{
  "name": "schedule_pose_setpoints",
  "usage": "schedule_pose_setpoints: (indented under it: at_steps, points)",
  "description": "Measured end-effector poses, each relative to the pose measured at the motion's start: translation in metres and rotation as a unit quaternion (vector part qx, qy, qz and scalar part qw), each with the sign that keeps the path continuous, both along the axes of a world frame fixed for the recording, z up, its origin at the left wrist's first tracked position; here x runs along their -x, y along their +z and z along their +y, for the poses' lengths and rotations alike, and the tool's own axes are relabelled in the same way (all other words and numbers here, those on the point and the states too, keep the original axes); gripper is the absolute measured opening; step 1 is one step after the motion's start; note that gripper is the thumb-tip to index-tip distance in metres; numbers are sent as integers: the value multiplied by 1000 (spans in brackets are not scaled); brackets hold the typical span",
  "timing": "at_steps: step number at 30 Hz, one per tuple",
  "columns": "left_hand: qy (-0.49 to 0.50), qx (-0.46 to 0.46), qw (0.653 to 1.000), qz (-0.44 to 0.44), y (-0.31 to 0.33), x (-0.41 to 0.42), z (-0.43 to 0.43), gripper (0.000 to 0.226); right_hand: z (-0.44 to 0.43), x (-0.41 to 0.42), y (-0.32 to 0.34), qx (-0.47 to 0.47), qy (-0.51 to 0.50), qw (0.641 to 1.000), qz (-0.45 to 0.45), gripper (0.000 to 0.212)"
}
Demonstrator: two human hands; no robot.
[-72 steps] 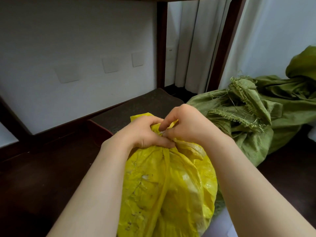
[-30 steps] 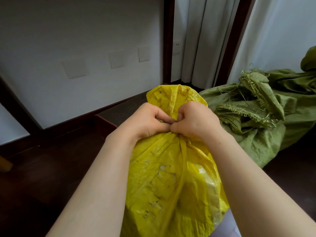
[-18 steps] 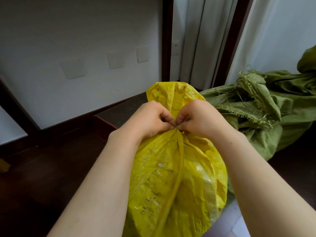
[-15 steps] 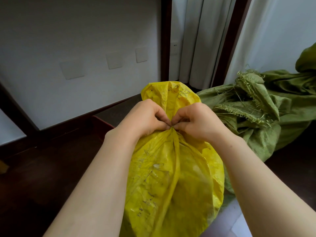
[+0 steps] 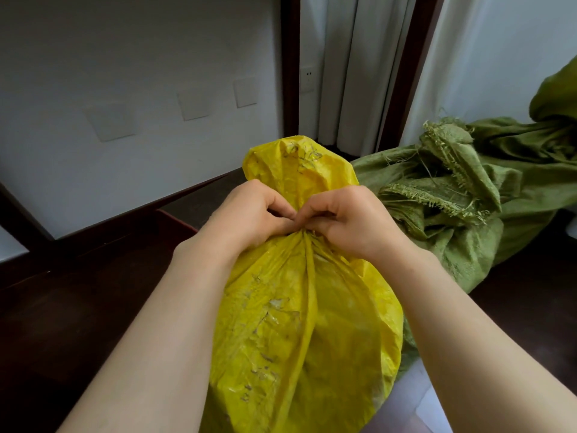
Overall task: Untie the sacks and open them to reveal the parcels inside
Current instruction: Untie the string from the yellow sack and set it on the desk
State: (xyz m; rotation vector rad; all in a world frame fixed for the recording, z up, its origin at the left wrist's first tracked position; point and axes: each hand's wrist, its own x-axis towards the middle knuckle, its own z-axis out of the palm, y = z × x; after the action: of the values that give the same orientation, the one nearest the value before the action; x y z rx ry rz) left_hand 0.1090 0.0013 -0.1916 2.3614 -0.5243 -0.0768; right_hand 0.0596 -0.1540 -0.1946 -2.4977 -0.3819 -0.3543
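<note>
A full yellow woven sack (image 5: 299,332) stands upright right in front of me, cinched at its neck, with its loose top fanning up behind my fingers. My left hand (image 5: 249,214) and my right hand (image 5: 349,220) meet at the neck, fingertips pinching the tie there. The knot itself is hidden under my fingers. Nothing of the sack's contents shows.
A green woven sack (image 5: 462,198) with a frayed open mouth lies slumped to the right, touching the yellow one. Behind are a white wall (image 5: 140,89), a dark wooden post (image 5: 288,64) and pale curtains (image 5: 352,67). Dark wooden floor (image 5: 62,323) spreads on the left.
The yellow sack's loose top has risen from behind my hands and now stands up. My fingertips have shifted around the neck; both hands stayed at the tie.
</note>
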Motion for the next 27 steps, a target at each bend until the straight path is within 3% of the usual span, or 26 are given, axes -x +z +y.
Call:
schedule_pose_setpoints:
  at_steps: [5, 8, 12, 16, 18, 21, 23, 25, 27]
  points:
    - [-44, -37, 998, 17, 1, -1, 2, 5, -1, 0, -5, -30, -2, 999, 20, 23]
    - [-37, -101, 994, 11, -1, 1, -2, 20, 0, 0, -6, -52, -12, 998, 38, 19]
    - [-9, -144, 989, -16, -5, 9, -10, 20, 2, -2, 4, -68, -61, 989, 119, 19]
    - [-17, -137, 990, -9, -5, 11, -7, 14, 15, 2, 17, 91, -116, 983, 111, 9]
    - [-25, -132, 991, -10, -4, 11, -4, 10, 24, 5, 17, 159, -122, 976, 86, 14]
    - [-44, -143, 989, -17, -3, 12, -3, 21, 31, 5, 16, 190, -116, 972, 79, 20]
    - [-43, -135, 990, -17, -3, 12, -1, 15, 28, 5, 13, 121, -125, 980, 101, 15]
    - [-38, -114, 993, -13, -4, 13, 1, 10, 20, 5, 8, -35, -126, 979, 158, 2]
    - [-38, -100, 994, -12, -4, 13, 0, 11, 13, 8, 8, -145, -125, 961, 197, 6]
